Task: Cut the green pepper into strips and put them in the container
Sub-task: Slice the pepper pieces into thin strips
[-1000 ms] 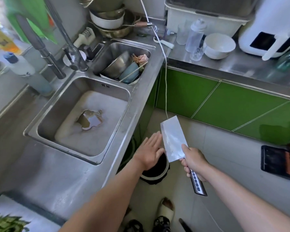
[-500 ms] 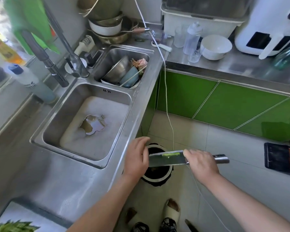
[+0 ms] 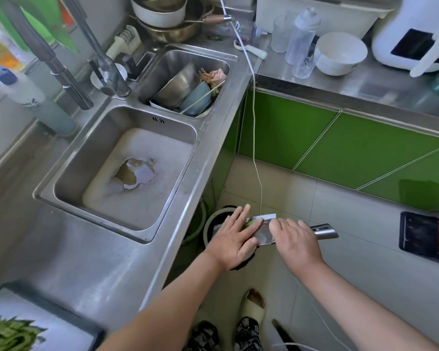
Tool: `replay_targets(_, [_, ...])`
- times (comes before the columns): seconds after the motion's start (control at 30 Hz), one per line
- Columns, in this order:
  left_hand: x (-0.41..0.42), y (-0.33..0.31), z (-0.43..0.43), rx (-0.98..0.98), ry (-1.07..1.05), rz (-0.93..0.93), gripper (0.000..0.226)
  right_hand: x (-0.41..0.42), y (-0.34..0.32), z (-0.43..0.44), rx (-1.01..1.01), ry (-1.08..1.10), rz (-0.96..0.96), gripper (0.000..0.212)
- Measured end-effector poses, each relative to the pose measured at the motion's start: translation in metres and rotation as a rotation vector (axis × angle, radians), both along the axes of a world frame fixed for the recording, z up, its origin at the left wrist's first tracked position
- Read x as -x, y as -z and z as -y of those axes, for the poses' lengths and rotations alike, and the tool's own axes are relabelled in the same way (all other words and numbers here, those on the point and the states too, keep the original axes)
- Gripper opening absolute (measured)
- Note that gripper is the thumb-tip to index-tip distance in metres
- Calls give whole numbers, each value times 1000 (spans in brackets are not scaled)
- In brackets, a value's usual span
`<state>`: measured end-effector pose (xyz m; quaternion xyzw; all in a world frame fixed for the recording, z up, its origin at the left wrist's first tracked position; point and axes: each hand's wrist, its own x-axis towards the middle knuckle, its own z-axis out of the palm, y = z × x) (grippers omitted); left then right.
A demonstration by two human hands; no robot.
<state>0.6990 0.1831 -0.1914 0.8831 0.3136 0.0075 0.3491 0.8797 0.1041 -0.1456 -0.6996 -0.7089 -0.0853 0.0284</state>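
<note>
Wiping pepper scraps (image 3: pixel 251 220) off cleaver (image 3: pixel 264 234) over bin (image 3: pixel 208 224), my left hand (image 3: pixel 235 238) flat, right hand (image 3: pixel 295 240) gripping it; cut strips (image 3: pixel 8 334) on board (image 3: pixel 61 333), counter's near-left corner, not yet contained.

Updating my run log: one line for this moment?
left hand: flat on cleaver; right hand: grips cleaver; pepper scraps: on cleaver; bin: below; pepper strips: on board

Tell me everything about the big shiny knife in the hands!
The broad silver cleaver has a wide rectangular blade of shiny metal and a rounded metal handle whose end pokes out to the right. It is held sideways, flat face up, above the round black bin with a pale rim on the floor. The right hand grips the handle next to the blade. The left hand lays straight fingers on the blade's face, beside small green pepper bits stuck there.
</note>
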Motion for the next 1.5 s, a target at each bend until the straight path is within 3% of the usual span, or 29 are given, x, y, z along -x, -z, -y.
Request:
replay_targets(0.17, [-6,-7,1,94,-304,120,54,-7,-4,-7,-2,16,0,22])
replay_targets(0.37, [10,-39,-8,-55,-261,194,39,-11,-29,-17,-56,-1,-16,19])
replay_targets(0.5, [24,-77,-23,-148,-369,287,32,-5,-67,-42,-104,-71,-12,22])
replay_targets(0.7, [85,-131,-41,-79,-603,274,13,47,-106,-89,-192,-286,2,26])
replay_targets(0.8, [138,-141,-35,-13,-780,264,11,96,-118,-102,-236,-397,-13,23])
replay_targets(0.93, [211,-156,-11,129,-1184,418,15,165,-123,-109,-276,-560,-31,19])
replay_targets(1.23, [409,-155,93,-96,-1595,101,14,330,-127,-80,-270,-907,-131,19])
replay_targets(1.4, [483,-134,154,-42,-1630,-204,15,397,-115,-53,-241,-1051,-131,20])
replay_targets(1.5, [499,-124,164,-160,-1615,-204,15,413,-109,-45,-213,-1069,-102,20])
